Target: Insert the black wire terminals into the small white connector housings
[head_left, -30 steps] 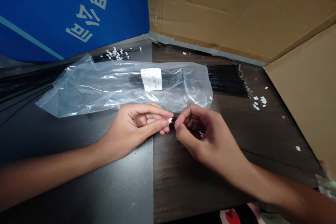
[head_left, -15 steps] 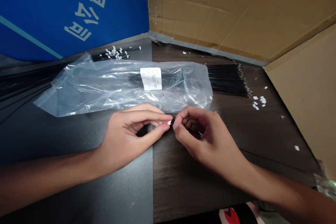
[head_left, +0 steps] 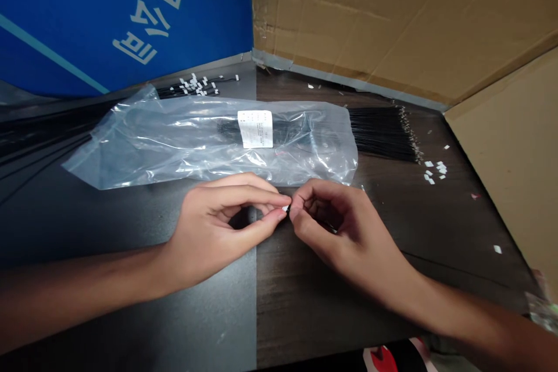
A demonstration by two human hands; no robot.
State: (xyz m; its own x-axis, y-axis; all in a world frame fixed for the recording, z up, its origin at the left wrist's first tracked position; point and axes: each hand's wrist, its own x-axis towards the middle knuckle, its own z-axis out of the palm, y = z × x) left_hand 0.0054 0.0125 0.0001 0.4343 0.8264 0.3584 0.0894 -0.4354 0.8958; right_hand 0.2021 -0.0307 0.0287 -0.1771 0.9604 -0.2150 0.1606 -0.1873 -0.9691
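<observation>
Thumb and forefinger of my left hand [head_left: 226, 226] pinch a small white connector [head_left: 285, 208], of which only a sliver shows. Close against it, the fingertips of my right hand [head_left: 344, 226] are pinched together on a thin black wire [head_left: 453, 269], which trails off to the right beneath my wrist. Its end at the connector is mostly hidden by the fingers. Just beyond both hands lies a clear plastic bag [head_left: 196, 145] with a white printed label [head_left: 255, 129] and dark wires inside.
Black wires [head_left: 381, 133] with bare metal tips stick out right of the bag. Several loose white connectors [head_left: 429, 173] lie beyond them. Wires with white ends [head_left: 198, 86] rest behind the bag. A blue panel [head_left: 87, 11] and cardboard walls [head_left: 370, 23] bound the table.
My fingertips have come slightly closer together, and less of the white connector shows. The whole view has shifted a little; the grips look the same.
</observation>
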